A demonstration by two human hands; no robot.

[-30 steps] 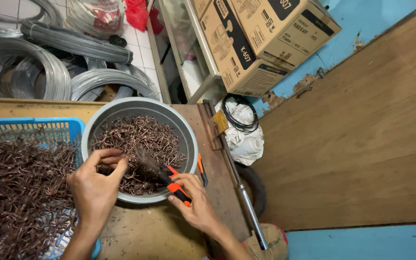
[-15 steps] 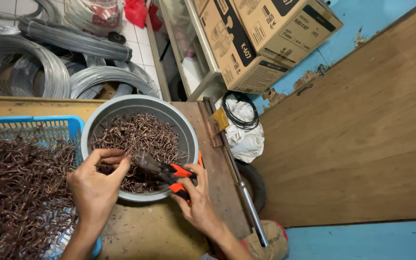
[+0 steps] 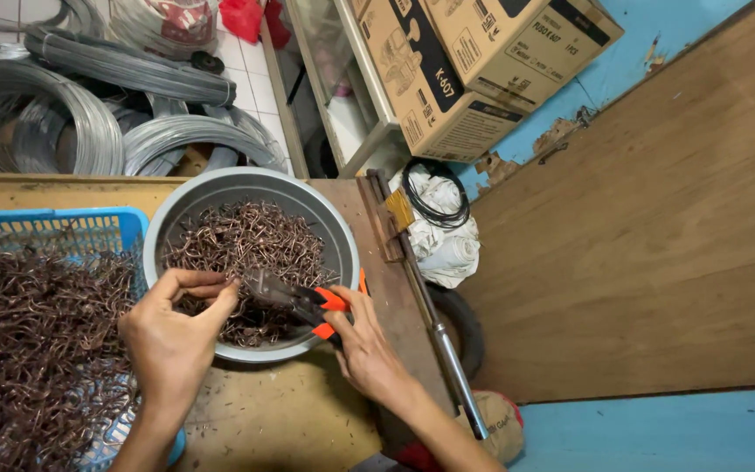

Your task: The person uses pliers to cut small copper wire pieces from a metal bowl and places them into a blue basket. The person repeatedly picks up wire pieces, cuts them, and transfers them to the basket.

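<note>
Workbench (image 3: 290, 419), wire-clip cutting, part done.
Left hand (image 3: 172, 336) pinched a clip; right hand (image 3: 364, 345) gripped pliers (image 3: 294, 297) over half-filled bowl (image 3: 342, 240); basket (image 3: 54, 229) remained heaped.

even indoor light, soft shadows, seemingly sharp
</note>
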